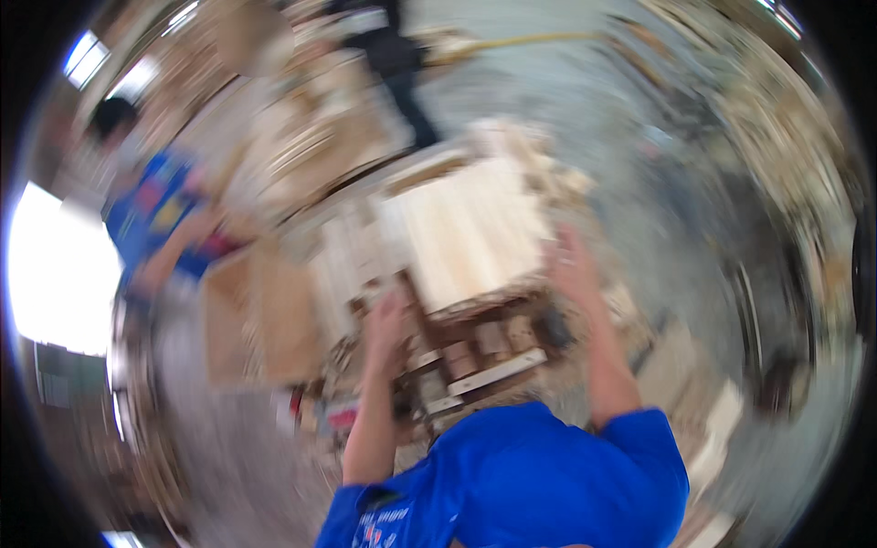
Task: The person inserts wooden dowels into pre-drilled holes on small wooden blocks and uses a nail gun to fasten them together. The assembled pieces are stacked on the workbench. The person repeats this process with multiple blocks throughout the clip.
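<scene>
Reaching forward, both hands are raised with nothing in them: left hand (387, 321) and right hand (574, 265), fingers loosely apart through heavy blur. Between and just beyond them stands a pale wooden stack (470, 228); far left, a person in blue (155, 215).

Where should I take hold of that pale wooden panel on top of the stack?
Probably by its two side edges, one hand on each. The pale wooden panel lies broad and flat on the stack, too wide for one hand. The left hand is at its near-left corner, the right hand at its right edge, both open. Motion blur hides the exact edges.
</scene>
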`<move>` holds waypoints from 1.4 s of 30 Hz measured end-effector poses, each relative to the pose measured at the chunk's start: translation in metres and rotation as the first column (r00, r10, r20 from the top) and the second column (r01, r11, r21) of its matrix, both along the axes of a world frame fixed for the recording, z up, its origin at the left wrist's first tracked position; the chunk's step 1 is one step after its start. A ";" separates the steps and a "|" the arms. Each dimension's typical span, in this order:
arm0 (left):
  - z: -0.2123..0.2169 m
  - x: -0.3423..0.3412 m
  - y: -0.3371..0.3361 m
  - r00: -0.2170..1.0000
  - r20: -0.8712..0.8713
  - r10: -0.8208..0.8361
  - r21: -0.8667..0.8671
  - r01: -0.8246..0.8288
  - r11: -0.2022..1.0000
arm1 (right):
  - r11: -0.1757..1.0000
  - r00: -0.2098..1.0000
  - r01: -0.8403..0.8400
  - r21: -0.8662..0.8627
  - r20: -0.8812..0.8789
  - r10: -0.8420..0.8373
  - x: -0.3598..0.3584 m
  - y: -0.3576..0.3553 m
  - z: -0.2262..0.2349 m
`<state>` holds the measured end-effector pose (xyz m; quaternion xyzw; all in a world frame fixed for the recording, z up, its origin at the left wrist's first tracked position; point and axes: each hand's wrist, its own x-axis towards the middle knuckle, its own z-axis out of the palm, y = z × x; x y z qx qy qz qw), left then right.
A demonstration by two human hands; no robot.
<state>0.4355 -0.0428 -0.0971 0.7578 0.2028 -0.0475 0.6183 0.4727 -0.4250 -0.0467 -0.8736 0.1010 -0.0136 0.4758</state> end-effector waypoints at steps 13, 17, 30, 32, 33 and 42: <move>0.016 -0.088 0.032 0.962 -0.174 -0.209 0.046 0.220 0.974 | 0.981 0.980 0.191 -0.040 0.070 -0.188 -0.184 -0.005 -0.032; 0.027 -0.082 0.033 0.967 -0.061 -0.246 0.069 0.250 0.966 | 0.977 0.983 0.183 -0.107 0.016 -0.182 -0.220 0.008 -0.051; 0.017 -0.110 0.049 0.884 -0.044 -0.464 0.086 0.467 0.880 | 0.962 0.971 -0.190 -0.198 -0.183 0.154 -0.284 0.072 -0.057; 0.016 -0.115 0.057 0.879 -0.025 -0.476 0.068 0.477 0.876 | 0.951 0.955 -0.236 -0.201 -0.229 0.189 -0.291 0.079 -0.060; 0.015 -0.116 0.061 0.879 -0.021 -0.476 0.069 0.476 0.877 | 0.945 0.946 -0.259 -0.201 -0.250 0.206 -0.295 0.083 -0.061; 0.017 -0.129 0.086 0.860 0.017 -0.509 0.122 0.504 0.855 | 0.938 0.956 -0.237 -0.252 -0.230 0.180 -0.313 0.123 -0.064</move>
